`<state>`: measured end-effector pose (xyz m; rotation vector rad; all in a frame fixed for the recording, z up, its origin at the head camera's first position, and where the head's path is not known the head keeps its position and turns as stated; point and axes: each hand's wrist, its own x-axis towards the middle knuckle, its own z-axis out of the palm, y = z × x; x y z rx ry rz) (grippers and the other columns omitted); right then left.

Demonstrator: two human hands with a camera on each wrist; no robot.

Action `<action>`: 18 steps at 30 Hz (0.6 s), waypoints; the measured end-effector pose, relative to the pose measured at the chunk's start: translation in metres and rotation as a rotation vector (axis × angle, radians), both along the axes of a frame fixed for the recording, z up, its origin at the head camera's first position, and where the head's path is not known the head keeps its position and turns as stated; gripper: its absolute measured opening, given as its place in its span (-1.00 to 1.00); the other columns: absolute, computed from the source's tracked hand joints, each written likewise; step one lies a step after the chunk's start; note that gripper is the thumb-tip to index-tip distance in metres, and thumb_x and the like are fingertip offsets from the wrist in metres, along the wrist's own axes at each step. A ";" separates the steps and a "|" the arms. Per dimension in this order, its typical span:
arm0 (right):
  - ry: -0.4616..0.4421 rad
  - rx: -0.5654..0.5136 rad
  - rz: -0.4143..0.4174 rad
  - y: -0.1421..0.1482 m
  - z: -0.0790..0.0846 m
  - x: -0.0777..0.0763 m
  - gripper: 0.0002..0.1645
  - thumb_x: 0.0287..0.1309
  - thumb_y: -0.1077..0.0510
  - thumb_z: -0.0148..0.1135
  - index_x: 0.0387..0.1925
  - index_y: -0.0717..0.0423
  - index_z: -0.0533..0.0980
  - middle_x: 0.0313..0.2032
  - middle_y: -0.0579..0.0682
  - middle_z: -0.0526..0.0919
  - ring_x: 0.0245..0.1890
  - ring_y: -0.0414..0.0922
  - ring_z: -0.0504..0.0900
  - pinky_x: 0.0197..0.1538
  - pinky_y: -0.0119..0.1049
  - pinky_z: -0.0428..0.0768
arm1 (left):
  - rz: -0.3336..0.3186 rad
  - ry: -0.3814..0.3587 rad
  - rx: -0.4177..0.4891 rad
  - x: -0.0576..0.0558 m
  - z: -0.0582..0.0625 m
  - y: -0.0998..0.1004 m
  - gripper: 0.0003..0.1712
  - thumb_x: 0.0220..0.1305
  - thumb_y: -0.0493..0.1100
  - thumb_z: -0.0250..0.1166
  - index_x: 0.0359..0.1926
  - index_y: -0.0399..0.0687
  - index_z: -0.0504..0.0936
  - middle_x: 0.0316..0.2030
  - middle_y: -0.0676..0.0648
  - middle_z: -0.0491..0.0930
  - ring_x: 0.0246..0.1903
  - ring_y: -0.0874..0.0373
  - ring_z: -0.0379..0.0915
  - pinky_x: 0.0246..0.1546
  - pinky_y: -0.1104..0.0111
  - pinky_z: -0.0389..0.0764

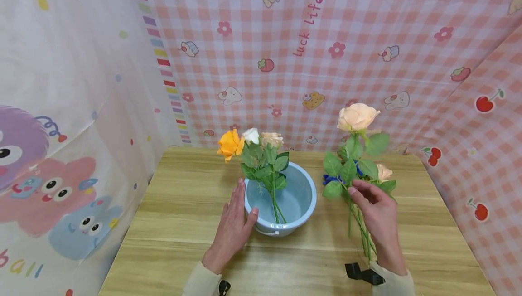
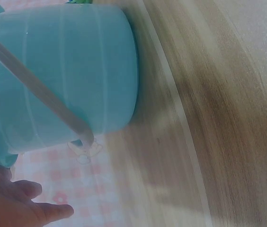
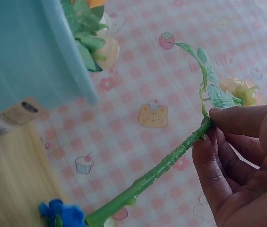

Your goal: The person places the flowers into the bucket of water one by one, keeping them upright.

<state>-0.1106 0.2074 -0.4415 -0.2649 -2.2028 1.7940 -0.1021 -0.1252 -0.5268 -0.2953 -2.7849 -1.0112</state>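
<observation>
My right hand (image 1: 381,216) pinches the green stem (image 3: 152,176) of a peach rose (image 1: 357,117) between thumb and fingertips. Its bloom stands upright above the hand, over the right side of the table. Straight-fingered, my left hand (image 1: 233,225) touches the left rim of a light blue bucket (image 1: 311,203). Orange (image 1: 230,144), white (image 1: 251,135) and pale peach (image 1: 272,139) roses lean in the bucket, their blooms above its far left rim. Below the held rose, a blue flower (image 1: 332,179) and another peach rose (image 1: 384,172) lie on the table, partly hidden by leaves.
The wooden table (image 1: 179,201) ends at a pink checked cloth (image 1: 244,74) behind it. A white cartoon-printed cloth (image 1: 114,119) hangs on the left. The bucket's pale handle (image 2: 39,90) hangs down its side. Several loose stems (image 1: 364,237) lie beneath my right hand.
</observation>
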 end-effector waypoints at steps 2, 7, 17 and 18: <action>0.000 0.001 0.004 -0.003 0.003 -0.002 -0.66 0.28 0.21 0.43 0.03 0.31 0.67 -0.24 -0.25 0.75 -0.20 -0.28 0.66 -0.19 -0.53 0.63 | -0.001 0.002 0.003 0.000 0.000 0.000 -0.12 0.60 0.12 -0.01 0.67 -0.11 -0.19 0.66 -0.07 -0.22 0.59 -0.17 -0.13 0.39 -0.38 0.11; 0.010 -0.009 0.013 -0.012 0.010 -0.009 -0.65 0.28 0.19 0.44 0.04 0.27 0.68 -0.23 -0.27 0.75 -0.17 -0.28 0.66 -0.18 -0.54 0.62 | -0.008 0.015 0.025 0.000 0.000 0.000 -0.12 0.59 0.07 0.04 0.67 -0.14 -0.16 0.66 -0.08 -0.19 0.56 -0.26 -0.06 0.37 -0.40 0.13; 0.090 -0.029 0.039 -0.030 0.026 -0.021 -0.67 0.28 0.19 0.44 0.02 0.27 0.69 -0.22 -0.20 0.75 -0.20 -0.22 0.65 -0.18 -0.52 0.63 | -0.010 0.018 0.016 0.000 0.000 0.000 -0.11 0.59 0.10 0.01 0.67 -0.15 -0.17 0.66 -0.10 -0.19 0.57 -0.25 -0.06 0.36 -0.41 0.13; 0.097 -0.025 0.045 -0.031 0.027 -0.022 -0.67 0.29 0.19 0.43 0.03 0.27 0.69 -0.21 -0.19 0.74 -0.19 -0.22 0.65 -0.17 -0.51 0.64 | -0.010 0.015 0.014 0.000 0.000 0.000 -0.11 0.59 0.12 0.00 0.67 -0.14 -0.17 0.66 -0.10 -0.19 0.57 -0.24 -0.07 0.37 -0.41 0.13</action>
